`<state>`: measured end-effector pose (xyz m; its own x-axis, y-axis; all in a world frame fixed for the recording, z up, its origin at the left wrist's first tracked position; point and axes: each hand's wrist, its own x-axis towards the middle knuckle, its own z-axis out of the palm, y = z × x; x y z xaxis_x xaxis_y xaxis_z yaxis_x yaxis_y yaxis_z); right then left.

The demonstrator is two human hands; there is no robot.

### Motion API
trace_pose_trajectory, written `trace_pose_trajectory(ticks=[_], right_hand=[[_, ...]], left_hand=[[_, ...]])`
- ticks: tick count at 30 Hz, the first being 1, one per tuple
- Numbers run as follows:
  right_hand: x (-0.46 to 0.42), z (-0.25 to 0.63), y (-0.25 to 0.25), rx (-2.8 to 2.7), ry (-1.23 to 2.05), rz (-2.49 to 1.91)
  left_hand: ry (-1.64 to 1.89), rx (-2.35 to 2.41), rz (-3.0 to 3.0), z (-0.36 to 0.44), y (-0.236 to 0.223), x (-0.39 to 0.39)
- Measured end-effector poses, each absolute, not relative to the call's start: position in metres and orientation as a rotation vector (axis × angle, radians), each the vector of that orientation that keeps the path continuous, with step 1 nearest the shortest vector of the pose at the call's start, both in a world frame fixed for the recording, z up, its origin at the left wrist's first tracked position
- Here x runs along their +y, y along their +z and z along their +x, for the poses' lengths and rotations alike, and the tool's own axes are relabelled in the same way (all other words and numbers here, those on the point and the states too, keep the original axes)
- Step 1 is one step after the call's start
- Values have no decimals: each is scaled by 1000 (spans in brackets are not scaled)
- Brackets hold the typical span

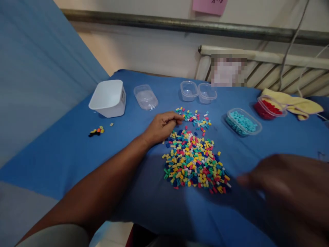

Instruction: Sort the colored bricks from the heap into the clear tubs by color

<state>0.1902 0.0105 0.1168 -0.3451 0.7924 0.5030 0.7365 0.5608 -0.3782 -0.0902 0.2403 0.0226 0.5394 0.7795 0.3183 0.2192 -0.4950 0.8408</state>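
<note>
A large mixed pile of small plastic building pieces (192,163) in yellow, green, pink, white and blue lies on the blue cloth. Behind it is a smaller scatter of the same pieces (197,119). My left hand (166,127) rests at the left edge of that scatter, fingers curled together and fingertips touching its pieces; whether one is held is hidden. To the right of the large pile, my right hand (280,178) is above the cloth, smeared by motion, its fingers unclear.
A clear tub of turquoise pieces (243,123) and one of red pieces (269,107) stand right, near a yellow cloth (293,101). Two clear tubs (189,92), a clear lid or shallow container (146,97) and a white bin (110,99) stand behind. Several pieces (97,131) lie left.
</note>
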Motion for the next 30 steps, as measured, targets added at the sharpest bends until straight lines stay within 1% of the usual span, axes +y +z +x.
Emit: trace_pose_trajectory(ticks=[1,2,3,4,7,10,15,22,27,30], right_hand=[[25,195,112,-2153,95,-1304],[38,201,102,-2048,-26,-1355],[49,207,89,-1979,-66,-1387],[57,212,74,-1901,-42,-1436],[71,225,30,-1718,157,-1521],[76,231,9,-1610,352,-1539],[81,231,9,-1554,489,-1520],[82,234,3,-1577,564,-1509],[87,230,4,-1686,494,-1439],[92,227,6,-1714,454,-1407]], left_hand=[[969,847,2026,-90,22,241],[1011,883,2063,-91,21,242],[1037,913,2104,-91,21,244],[1041,930,2146,-91,21,246],[977,911,2269,-89,24,256],[821,877,2417,-82,32,267],[396,824,2703,-65,41,276],[26,935,2795,-62,58,278],[-94,1042,2887,-62,63,277],[-53,1112,2845,-59,66,273]])
